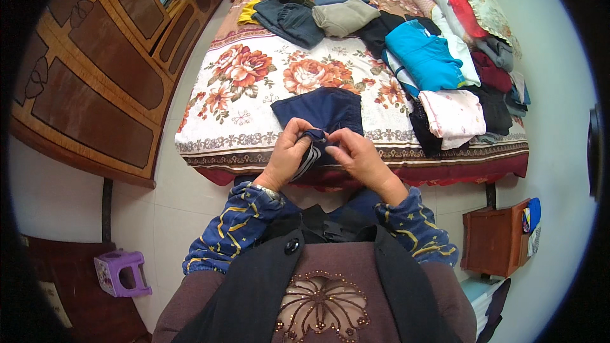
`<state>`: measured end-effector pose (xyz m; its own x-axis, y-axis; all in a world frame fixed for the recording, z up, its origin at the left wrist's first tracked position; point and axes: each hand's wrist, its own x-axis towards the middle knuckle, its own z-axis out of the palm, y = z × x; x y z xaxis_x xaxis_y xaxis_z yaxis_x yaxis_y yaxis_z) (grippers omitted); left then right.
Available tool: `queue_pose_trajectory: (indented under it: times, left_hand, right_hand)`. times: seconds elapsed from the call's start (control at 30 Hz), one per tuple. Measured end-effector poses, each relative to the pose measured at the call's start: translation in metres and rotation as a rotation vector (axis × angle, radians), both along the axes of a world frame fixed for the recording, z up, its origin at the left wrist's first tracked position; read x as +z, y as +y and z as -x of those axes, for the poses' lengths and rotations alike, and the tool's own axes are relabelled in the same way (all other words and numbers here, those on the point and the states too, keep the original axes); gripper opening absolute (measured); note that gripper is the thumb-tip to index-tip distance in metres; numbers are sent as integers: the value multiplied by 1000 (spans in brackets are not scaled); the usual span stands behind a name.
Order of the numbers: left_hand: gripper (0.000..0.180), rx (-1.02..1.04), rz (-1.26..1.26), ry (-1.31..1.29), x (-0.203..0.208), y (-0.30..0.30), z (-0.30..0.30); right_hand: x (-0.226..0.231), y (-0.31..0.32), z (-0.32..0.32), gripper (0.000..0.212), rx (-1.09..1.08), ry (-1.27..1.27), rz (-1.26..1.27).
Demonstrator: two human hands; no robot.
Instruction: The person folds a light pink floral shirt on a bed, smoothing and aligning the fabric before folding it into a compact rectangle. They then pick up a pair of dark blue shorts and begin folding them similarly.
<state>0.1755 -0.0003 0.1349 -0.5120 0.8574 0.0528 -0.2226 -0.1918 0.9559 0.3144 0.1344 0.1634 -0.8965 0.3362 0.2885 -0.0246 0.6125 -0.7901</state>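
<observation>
A navy garment with white stripes (327,108), probably trousers, lies partly on the near edge of the bed (238,130), and its near end is lifted. My left hand (286,157) is closed on a bunched edge of this cloth, with the striped part hanging beneath it. Close beside it, my right hand (363,157) pinches the same edge between thumb and fingers. The fingertips nearly meet, and the exact fold between them is partly hidden.
Stacked clothes, including a bright blue garment (422,54) and a pale pink one (452,114), fill the bed's right side. Dark trousers (289,22) lie farther back. A wooden wardrobe (114,51) stands left, a purple stool (121,273) lower left, and a wooden cabinet (492,241) lower right.
</observation>
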Motion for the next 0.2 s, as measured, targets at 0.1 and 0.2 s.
queue_pose_trajectory:
  times: [0.1, 0.2]
  left_hand:
    - [9, 8, 37, 65, -5, 0, 3]
    - [11, 12, 109, 144, -11, -2, 6]
  right_hand:
    - [-4, 1, 1, 20, 21, -17, -92]
    - [-9, 6, 1, 20, 62, -183, 551]
